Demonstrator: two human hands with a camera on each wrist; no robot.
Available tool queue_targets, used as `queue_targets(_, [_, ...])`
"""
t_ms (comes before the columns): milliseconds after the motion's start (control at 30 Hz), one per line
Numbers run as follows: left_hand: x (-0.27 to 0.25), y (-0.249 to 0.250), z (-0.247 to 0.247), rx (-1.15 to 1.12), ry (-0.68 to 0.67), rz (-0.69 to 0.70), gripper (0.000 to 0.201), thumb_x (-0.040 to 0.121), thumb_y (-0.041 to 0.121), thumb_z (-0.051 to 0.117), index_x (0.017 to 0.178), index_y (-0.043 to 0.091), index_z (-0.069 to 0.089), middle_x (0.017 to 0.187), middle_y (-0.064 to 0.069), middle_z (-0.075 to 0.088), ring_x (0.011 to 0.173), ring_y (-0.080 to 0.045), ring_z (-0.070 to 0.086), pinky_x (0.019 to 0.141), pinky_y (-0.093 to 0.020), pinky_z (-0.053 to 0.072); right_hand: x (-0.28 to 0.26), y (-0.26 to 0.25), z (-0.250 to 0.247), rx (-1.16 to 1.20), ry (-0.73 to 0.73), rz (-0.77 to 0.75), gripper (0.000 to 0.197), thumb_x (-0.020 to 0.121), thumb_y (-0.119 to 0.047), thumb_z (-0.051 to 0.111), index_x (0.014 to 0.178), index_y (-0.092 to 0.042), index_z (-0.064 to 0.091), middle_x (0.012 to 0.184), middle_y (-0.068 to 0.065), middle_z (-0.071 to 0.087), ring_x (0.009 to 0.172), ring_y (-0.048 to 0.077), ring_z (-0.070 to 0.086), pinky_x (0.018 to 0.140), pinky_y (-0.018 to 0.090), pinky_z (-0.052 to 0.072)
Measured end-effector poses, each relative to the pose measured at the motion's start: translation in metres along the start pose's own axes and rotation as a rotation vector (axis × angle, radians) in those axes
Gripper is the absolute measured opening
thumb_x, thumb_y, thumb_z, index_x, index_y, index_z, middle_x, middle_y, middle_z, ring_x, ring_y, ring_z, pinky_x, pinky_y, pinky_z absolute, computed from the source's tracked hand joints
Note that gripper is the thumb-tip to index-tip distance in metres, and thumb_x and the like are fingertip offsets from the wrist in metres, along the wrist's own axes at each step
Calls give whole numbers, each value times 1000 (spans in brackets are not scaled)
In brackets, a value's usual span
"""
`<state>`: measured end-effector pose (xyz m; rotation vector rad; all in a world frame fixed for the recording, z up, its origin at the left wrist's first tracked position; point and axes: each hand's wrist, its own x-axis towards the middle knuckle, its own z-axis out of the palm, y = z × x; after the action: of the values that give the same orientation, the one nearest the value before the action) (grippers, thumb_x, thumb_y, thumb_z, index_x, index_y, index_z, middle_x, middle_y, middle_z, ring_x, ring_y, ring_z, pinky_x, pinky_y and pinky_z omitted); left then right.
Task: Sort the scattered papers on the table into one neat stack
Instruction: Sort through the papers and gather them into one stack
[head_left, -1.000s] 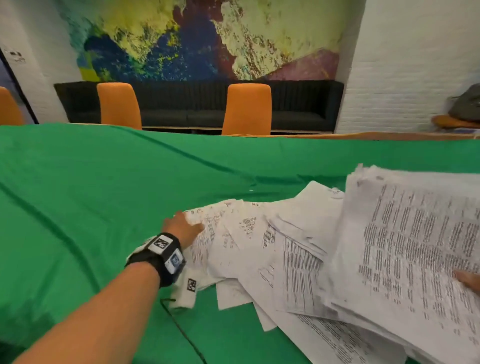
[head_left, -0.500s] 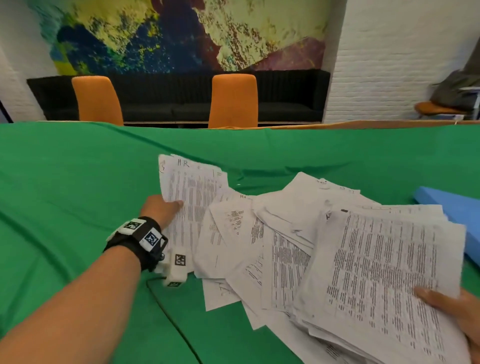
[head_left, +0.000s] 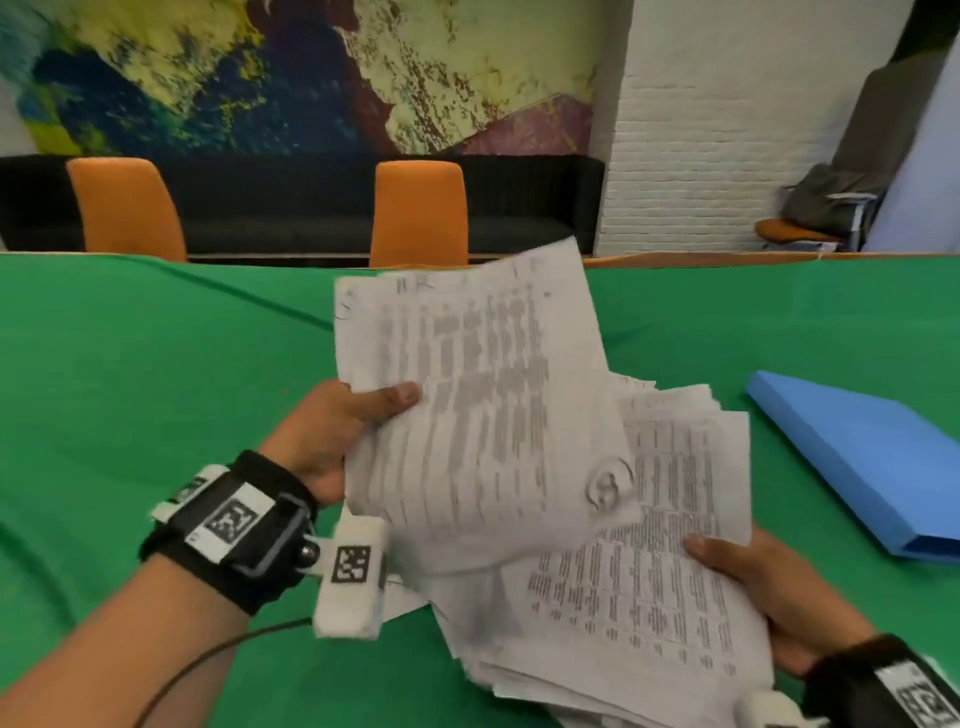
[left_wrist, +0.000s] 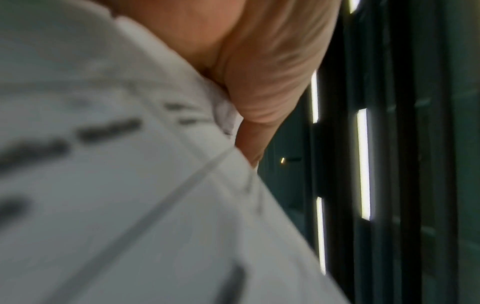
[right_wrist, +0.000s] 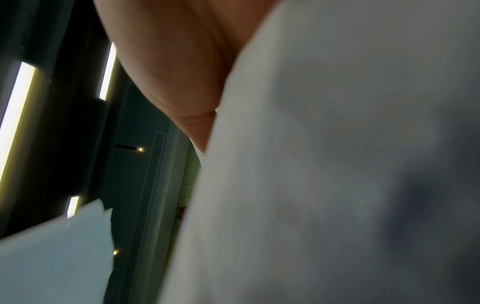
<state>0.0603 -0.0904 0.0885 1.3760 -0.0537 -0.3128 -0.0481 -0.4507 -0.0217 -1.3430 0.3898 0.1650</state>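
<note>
My left hand grips a bundle of printed papers by its left edge, thumb on top, and holds it lifted and tilted above the green table. The right hand grips a thick, uneven stack of printed sheets at its right edge, thumb on top, low over the table. The lifted bundle overlaps the upper left of that stack. In the left wrist view, blurred paper lies against my palm. In the right wrist view, white paper covers the fingers beside my palm.
A blue folder lies on the table at the right. Two orange chairs and a black sofa stand beyond the far edge. A cable runs from my left wrist band.
The left hand has picked the loose sheets up off the table and brought them right, over the stack in the right hand. The scattered papers no longer lie spread on the cloth.
</note>
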Motion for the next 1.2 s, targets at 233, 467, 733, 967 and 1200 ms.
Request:
queue_targets(233, [35, -109, 77, 704, -2, -55, 78, 84, 33, 80, 148, 20, 38, 141, 0, 55, 122, -24, 58, 108, -39, 47, -2, 2, 9, 99, 130, 21, 53, 99, -59, 42, 124, -21, 69, 120, 17, 75, 110, 38, 72, 107, 56, 47])
queue_targets(467, [32, -126, 96, 659, -115, 30, 70, 91, 38, 69, 151, 30, 34, 141, 6, 57, 124, -18, 57, 109, -38, 45, 6, 2, 7, -108, 42, 93, 38, 91, -3, 62, 128, -2, 60, 114, 27, 74, 101, 47, 72, 101, 67, 49])
queue_targets(733, [67, -97, -38, 1141, 432, -224, 73, 90, 51, 67, 151, 19, 42, 150, -20, 35, 131, -39, 50, 108, -44, 46, 10, 1, -16, -123, 96, 83, 38, 86, -4, 64, 123, -3, 61, 110, 28, 75, 97, 50, 72, 94, 64, 52])
queue_targets(967, [100, -84, -47, 846, 429, -315, 81, 91, 44, 71, 151, 1, 36, 153, -17, 45, 132, -36, 52, 99, -40, 45, 12, 8, -17, -99, 97, 68, 27, 96, 2, 56, 122, 0, 61, 109, 29, 75, 95, 49, 73, 68, 52, 64])
queue_targets(1200, [126, -80, -28, 854, 440, -274, 59, 81, 2, 80, 129, -4, 46, 127, -16, 61, 113, -33, 61, 92, -35, 51, 7, 6, -16, -84, 75, 52, 25, 95, 2, 57, 120, 0, 62, 104, 28, 76, 86, 46, 75, 59, 45, 64])
